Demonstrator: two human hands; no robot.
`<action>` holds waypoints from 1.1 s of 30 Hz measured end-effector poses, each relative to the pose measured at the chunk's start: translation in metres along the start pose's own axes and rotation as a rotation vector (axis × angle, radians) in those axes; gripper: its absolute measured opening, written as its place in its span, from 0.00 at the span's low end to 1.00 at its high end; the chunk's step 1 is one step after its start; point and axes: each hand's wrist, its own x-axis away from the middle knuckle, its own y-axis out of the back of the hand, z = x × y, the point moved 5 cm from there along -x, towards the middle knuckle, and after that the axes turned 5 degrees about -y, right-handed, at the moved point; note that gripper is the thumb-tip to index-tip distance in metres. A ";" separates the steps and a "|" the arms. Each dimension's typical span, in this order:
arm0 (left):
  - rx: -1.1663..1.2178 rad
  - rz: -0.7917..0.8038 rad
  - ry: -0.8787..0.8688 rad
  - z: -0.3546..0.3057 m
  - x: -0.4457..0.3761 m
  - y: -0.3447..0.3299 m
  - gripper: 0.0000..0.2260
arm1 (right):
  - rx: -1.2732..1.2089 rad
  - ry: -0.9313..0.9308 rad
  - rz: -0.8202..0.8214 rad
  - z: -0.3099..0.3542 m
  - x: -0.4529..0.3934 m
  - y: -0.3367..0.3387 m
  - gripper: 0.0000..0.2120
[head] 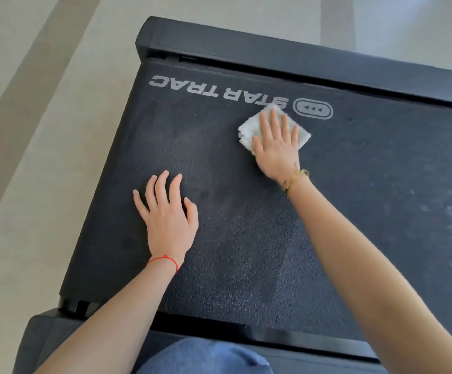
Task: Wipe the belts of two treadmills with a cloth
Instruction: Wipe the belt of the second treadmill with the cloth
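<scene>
Only 1 view, head-worn, looking steeply down and forward from close above the treadmill belt [246,225]. Belt filling most of the frame, rotated so its end points toward 10 o'clock; printed logo [219,91] upside down, so seen from the far side of the lettering. Left hand [168,214] near centre, right hand [276,147] toward 1 o'clock, both forearms entering from 6 o'clock. Pale floor [30,130] from 9 to 12 o'clock. Blue-clad knee [206,357] at the bottom edge, very near the lens.
</scene>
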 end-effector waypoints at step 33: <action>-0.034 -0.029 -0.009 0.003 0.001 -0.006 0.22 | 0.024 0.189 -0.016 -0.022 -0.008 0.006 0.27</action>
